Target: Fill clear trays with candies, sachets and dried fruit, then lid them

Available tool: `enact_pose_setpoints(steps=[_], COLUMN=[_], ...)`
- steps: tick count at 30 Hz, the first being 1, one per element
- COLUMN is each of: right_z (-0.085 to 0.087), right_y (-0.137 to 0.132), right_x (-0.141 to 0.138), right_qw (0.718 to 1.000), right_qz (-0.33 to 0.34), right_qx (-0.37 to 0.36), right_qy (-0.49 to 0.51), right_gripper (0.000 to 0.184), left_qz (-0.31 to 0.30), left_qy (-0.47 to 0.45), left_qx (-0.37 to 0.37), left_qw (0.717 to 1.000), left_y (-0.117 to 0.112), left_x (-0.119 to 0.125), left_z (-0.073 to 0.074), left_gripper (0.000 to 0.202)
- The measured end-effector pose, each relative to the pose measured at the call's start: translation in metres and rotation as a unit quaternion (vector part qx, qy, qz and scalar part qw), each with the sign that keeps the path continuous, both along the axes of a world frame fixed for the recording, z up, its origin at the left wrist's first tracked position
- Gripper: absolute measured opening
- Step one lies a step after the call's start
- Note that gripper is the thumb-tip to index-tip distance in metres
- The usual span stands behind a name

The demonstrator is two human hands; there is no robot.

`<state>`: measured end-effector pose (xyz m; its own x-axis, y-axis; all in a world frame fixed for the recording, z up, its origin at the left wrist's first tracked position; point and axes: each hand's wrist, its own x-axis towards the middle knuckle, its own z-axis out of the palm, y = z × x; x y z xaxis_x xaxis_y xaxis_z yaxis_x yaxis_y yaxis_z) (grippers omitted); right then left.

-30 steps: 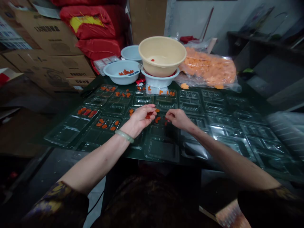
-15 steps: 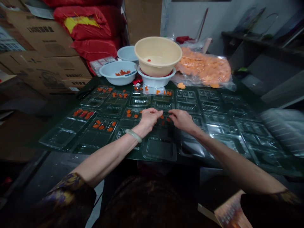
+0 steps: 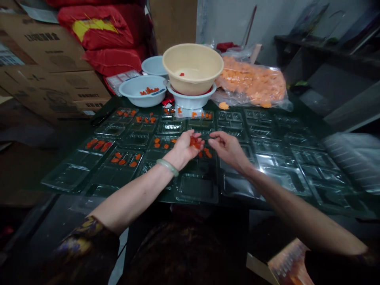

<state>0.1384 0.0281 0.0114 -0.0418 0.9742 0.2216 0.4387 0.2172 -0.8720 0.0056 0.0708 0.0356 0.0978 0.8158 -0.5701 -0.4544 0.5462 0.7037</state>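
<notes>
My left hand (image 3: pixel 184 149) is cupped palm-up above a transparent plastic compartment tray (image 3: pixel 196 189), shut on several small orange pieces (image 3: pixel 195 142). My right hand (image 3: pixel 227 149) is next to it, fingers loosely apart, with nothing visible in them. Below the hands, more orange pieces (image 3: pixel 207 153) lie in a tray compartment. Further orange pieces (image 3: pixel 121 159) sit in the compartments to the left. Trays to the right, such as one (image 3: pixel 285 178), show no pieces. A pale green bangle (image 3: pixel 168 167) circles my left wrist.
Behind the trays, a cream basin (image 3: pixel 192 67) rests on a white bowl (image 3: pixel 191 102). A blue bowl (image 3: pixel 142 91) holds orange pieces, and a plastic bag (image 3: pixel 252 81) is full of them. Cardboard boxes (image 3: pixel 50 79) and red sacks (image 3: pixel 95 27) stand at the back left.
My left hand has turned palm-up and now cups orange pieces. My right hand has drawn slightly back from it, and the view has shifted a little.
</notes>
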Motion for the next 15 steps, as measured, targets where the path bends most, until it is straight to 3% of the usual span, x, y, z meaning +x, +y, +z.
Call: enact_pose_setpoints(steps=[2,4,7,9,10,13,15], right_z=[0.005,0.01,0.021,0.03,0.034,0.036,0.029], right_y=[-0.004,-0.002,0.011,0.022,0.026,0.037,0.046], right_x=[-0.021,-0.039,-0.052,-0.054,-0.055,-0.056,-0.057], right_qw=[0.996,0.97,0.86,0.791,0.772,0.762,0.806], right_qz=[-0.018,-0.075,-0.124,-0.105,-0.092,-0.072,-0.06], right_qx=[-0.024,-0.099,-0.261,-0.331,-0.35,-0.364,-0.331], right_qy=[0.08,0.209,0.422,0.503,0.523,0.531,0.487], right_gripper=[0.031,0.032,0.038,0.045,0.046,0.046,0.043], left_qz=[0.04,0.086,0.13,0.106,0.087,0.065,0.077], left_qy=[-0.036,-0.062,-0.027,0.054,0.097,0.186,0.209], left_qx=[-0.001,0.03,0.176,0.284,0.32,0.382,0.403], left_qw=[0.999,0.994,0.975,0.951,0.938,0.903,0.888], left_y=[0.0,-0.002,-0.005,-0.006,-0.006,-0.004,0.001], left_x=[0.005,0.012,0.021,0.022,0.021,0.017,0.018], left_z=[0.004,0.007,0.009,0.01,0.01,0.009,0.009], left_gripper=[0.032,0.028,0.018,0.019,0.019,0.014,0.013])
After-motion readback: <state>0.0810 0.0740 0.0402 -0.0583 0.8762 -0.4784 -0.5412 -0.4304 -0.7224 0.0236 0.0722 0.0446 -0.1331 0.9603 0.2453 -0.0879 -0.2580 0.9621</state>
